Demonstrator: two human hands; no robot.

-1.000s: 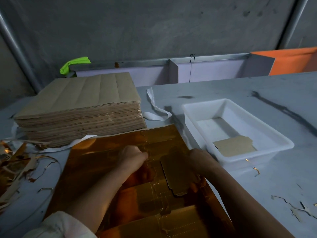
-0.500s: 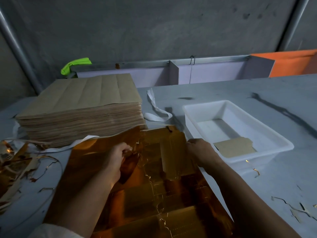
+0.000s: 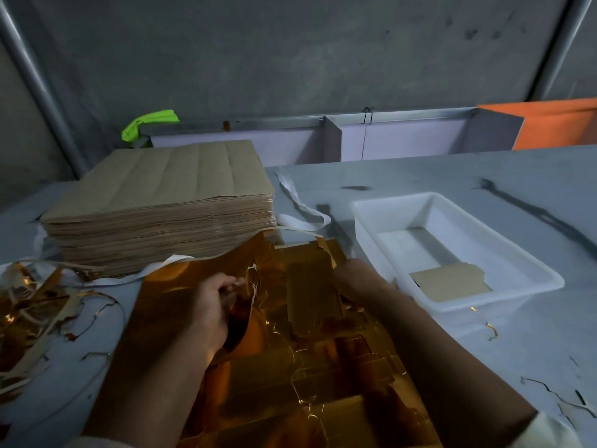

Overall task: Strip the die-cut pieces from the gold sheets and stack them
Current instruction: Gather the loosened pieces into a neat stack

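Observation:
A gold sheet (image 3: 174,286) lies on the table in front of me, its die-cut outlines showing. My left hand (image 3: 210,305) grips the sheet's torn inner edge, and the sheet's left part is lifted and curled. My right hand (image 3: 358,279) holds the right edge of a die-cut piece (image 3: 313,292), brown side up, at the sheet's middle; its fingertips are hidden under the piece. One stripped piece (image 3: 452,286) lies flat in the white tray (image 3: 484,315) to the right.
A tall stack of brown-backed sheets (image 3: 161,195) stands at the back left. Gold scrap strips (image 3: 32,302) are piled at the left edge. A white paper strip (image 3: 300,208) lies between stack and tray. Small scraps (image 3: 549,392) dot the table on the right.
My left hand has moved left and pulled the sheet's waste away from the piece, so the sheet's far left edge has risen. My right hand has stayed on the piece.

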